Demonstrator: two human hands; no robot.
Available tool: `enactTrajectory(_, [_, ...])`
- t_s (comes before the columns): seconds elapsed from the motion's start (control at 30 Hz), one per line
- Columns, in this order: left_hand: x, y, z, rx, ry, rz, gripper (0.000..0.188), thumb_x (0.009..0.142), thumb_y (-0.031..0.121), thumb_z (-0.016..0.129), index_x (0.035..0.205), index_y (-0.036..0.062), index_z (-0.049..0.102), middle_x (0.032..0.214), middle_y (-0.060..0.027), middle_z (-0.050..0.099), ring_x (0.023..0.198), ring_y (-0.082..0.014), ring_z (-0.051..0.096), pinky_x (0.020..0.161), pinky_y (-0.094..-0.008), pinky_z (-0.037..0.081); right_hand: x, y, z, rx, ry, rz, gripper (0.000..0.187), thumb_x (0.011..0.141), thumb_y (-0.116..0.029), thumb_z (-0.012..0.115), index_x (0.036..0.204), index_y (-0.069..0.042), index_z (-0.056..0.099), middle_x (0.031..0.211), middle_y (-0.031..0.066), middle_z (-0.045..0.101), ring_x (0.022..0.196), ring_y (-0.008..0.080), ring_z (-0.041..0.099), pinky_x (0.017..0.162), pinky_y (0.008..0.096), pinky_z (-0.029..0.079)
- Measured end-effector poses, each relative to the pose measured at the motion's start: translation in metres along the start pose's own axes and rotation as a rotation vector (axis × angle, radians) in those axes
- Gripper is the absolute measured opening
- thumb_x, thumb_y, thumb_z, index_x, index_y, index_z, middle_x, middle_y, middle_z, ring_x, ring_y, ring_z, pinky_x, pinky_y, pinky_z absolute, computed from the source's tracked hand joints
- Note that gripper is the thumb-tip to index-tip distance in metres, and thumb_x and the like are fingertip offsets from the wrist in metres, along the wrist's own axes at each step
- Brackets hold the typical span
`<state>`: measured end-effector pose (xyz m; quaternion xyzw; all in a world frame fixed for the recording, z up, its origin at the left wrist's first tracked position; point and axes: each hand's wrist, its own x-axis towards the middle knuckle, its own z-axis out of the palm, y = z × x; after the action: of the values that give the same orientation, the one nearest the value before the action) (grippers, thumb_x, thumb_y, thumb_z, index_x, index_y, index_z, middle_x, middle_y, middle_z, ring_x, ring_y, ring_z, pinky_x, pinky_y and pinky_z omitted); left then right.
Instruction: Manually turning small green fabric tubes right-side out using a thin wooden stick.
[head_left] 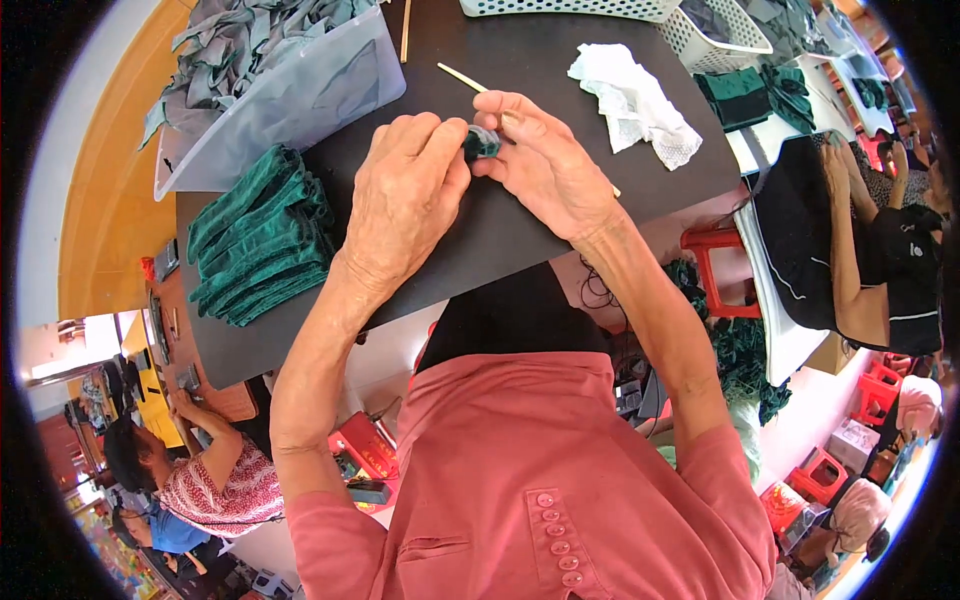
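On the dark table (520,52): green stack (262,240) near the left hand (405,190); a sideways sweep might scatter it. Left fingers bunched, pinching the cloth (481,144). Right hand (545,165) curved about its other side; firm grip or light steadying, can't tell. Likely trouble: cloth slipping or unrolling, should the left pinch slacken. Cloth, small, green-grey, sits between the two hands' fingertips.

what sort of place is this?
Likely a small textile or sewing workshop: a stack of green velvet pieces, a translucent bin heaped with grey cloth, and other people around nearby.
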<state>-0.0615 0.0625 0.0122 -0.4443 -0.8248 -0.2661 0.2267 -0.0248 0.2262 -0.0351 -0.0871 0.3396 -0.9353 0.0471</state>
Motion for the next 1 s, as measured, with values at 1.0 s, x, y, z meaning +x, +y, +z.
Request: enactTrajectory(1.0, [-0.008,-0.016,0.004,-0.595,-0.223,-0.416,0.021,0.088,0.004,0.049,0.108,0.0021,0.052,0.071,-0.0129,0.054,0.062,-0.021,0.051,0.061,-0.0331,0.042,-0.004,0.004,0.013,-0.283,0.162,-0.07,0.042,0.076,0.008,0.058,0.113,-0.007,0.046,0.097,-0.0011,0.047,0.073,0.003,0.044,0.054,0.0148,0.035])
